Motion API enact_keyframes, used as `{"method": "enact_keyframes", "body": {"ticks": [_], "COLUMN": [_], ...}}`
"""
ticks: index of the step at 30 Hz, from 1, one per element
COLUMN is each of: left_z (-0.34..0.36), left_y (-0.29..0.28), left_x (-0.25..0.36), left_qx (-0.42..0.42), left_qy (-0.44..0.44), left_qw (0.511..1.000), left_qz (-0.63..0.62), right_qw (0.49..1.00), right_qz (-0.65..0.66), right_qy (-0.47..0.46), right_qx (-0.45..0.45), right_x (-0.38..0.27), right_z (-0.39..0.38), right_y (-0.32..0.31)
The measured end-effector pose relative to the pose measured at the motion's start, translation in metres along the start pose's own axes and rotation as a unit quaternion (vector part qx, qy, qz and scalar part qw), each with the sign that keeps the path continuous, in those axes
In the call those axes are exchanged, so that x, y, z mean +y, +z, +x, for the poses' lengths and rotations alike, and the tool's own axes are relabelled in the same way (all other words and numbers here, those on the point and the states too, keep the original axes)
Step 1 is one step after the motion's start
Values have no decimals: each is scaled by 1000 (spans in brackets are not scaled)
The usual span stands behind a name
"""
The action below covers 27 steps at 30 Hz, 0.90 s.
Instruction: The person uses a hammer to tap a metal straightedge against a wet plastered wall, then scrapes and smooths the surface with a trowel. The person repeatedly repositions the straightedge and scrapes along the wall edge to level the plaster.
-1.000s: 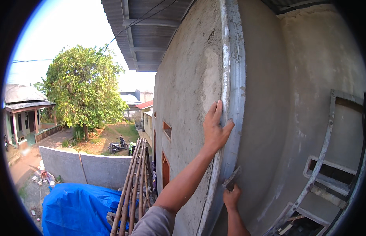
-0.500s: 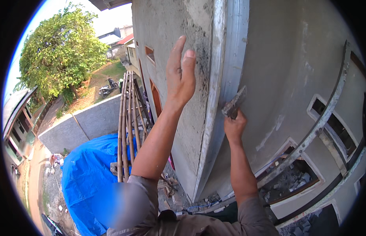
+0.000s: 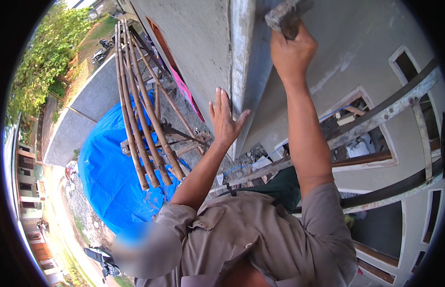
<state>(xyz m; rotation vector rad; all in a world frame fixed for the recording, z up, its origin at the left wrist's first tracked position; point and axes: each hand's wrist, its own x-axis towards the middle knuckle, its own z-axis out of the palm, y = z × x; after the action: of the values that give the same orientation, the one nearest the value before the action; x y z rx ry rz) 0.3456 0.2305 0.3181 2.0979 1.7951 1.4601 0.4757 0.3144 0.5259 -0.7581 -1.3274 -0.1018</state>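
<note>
My left hand [image 3: 224,125] has its fingers apart, at the plastered wall corner beside a long pale metal straightedge [image 3: 241,57] that runs along the edge; whether it touches cannot be told. My right hand [image 3: 292,52] is closed on a grey, mortar-caked hand tool [image 3: 284,16], held higher up near the straightedge, against the backdrop of the smoother grey wall [image 3: 342,38]. The rougher wall face [image 3: 194,43] is left of the corner. The tool's exact kind is unclear.
A long drop lies below, with rubble [image 3: 256,155]. Bamboo poles [image 3: 131,115] stand over a blue tarp [image 3: 103,177] beside a boundary wall [image 3: 74,124]. A curved, rusty metal frame [image 3: 385,110] crosses on the right, before window openings [image 3: 366,143]. Further left are a tree and houses.
The view has tipped down. My left hand came away from the straightedge and is now lower on the corner. My right hand with the tool has risen along the straightedge.
</note>
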Motion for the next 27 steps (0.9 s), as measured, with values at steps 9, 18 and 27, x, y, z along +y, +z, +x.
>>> {"method": "enact_keyframes", "body": {"ticks": [9,18,27], "left_z": [-3,-9,-9], "left_y": [-6,19,21], "left_x": [-2,22,25], "left_qx": [-15,-84,-96], "left_qy": [3,-111,-136], "left_qw": [998,989,985], "left_qz": [57,58,50], "right_qw": [999,999,997], "right_qz": [27,31,34], "right_qy": [-19,-32,-59], "right_qx": [-10,14,33], "right_x": [-7,-6,2], "right_z": [0,7,9], "right_y": [4,4,9]}}
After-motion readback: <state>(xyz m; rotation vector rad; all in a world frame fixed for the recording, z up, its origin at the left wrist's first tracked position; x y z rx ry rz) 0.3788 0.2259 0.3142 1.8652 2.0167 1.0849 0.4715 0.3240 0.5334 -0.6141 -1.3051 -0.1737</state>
